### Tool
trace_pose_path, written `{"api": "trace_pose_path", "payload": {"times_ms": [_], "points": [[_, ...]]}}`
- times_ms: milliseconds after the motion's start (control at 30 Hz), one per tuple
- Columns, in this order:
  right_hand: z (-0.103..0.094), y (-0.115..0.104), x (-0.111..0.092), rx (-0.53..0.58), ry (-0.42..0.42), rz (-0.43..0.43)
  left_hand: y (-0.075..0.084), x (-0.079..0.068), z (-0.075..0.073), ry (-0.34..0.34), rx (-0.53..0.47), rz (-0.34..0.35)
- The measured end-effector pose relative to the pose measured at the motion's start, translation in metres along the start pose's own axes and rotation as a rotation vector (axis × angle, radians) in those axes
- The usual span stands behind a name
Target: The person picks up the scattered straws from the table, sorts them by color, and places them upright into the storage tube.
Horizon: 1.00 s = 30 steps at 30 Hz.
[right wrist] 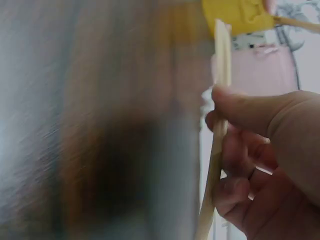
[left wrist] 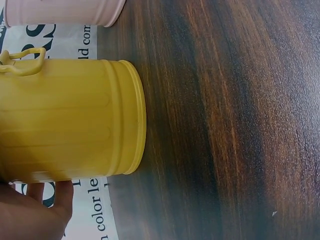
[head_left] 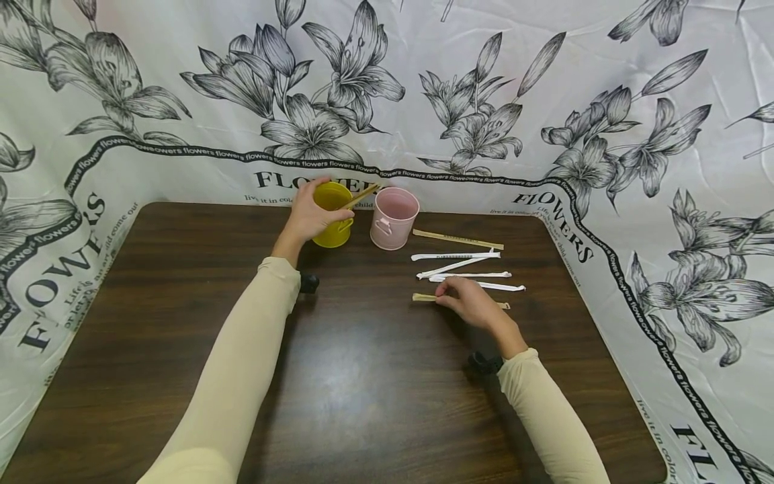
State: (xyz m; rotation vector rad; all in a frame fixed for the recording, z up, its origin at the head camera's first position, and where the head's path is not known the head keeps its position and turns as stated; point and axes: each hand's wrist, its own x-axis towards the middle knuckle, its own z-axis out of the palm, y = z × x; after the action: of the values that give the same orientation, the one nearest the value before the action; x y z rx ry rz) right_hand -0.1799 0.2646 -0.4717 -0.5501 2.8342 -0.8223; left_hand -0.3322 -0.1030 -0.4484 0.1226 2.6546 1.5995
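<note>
My left hand (head_left: 310, 214) holds the small yellow bucket (head_left: 331, 236) at its upper part, thumb across the front. The bucket stands upright; in the left wrist view the yellow bucket (left wrist: 65, 120) shows its small handle loop. A tan paper-wrapped straw (head_left: 363, 195) leans out of it to the right. My right hand (head_left: 470, 302) pinches another tan wrapped straw (right wrist: 216, 152) between thumb and fingertips, near the front of the loose straws. In the head view that straw (head_left: 423, 297) lies roughly crosswise, its middle hidden by the fingers.
A pink bucket (head_left: 394, 228) stands just right of the yellow one. Several white wrapped straws (head_left: 456, 263) lie right of centre, some crossing, with a tan one (head_left: 459, 239) behind them. A flower-printed cloth (head_left: 471, 121) hangs behind the dark wooden table (head_left: 363, 376).
</note>
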Motion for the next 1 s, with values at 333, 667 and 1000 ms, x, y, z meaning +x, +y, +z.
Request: {"api": "trace_pose_path", "payload": {"times_ms": [333, 667, 1000], "points": [[-0.034, -0.03, 0.012, 0.165, 0.225, -0.052, -0.002, 0.002, 0.0, 0.003, -0.006, 0.007], [-0.056, -0.064, 0.028, 0.577, 0.49, -0.062, -0.002, 0.001, 0.001, 0.003, -0.023, -0.001], [-0.061, -0.101, 0.054, 0.85, 0.759, -0.244, -0.001, 0.001, 0.0, 0.009, -0.017, -0.003]]}}
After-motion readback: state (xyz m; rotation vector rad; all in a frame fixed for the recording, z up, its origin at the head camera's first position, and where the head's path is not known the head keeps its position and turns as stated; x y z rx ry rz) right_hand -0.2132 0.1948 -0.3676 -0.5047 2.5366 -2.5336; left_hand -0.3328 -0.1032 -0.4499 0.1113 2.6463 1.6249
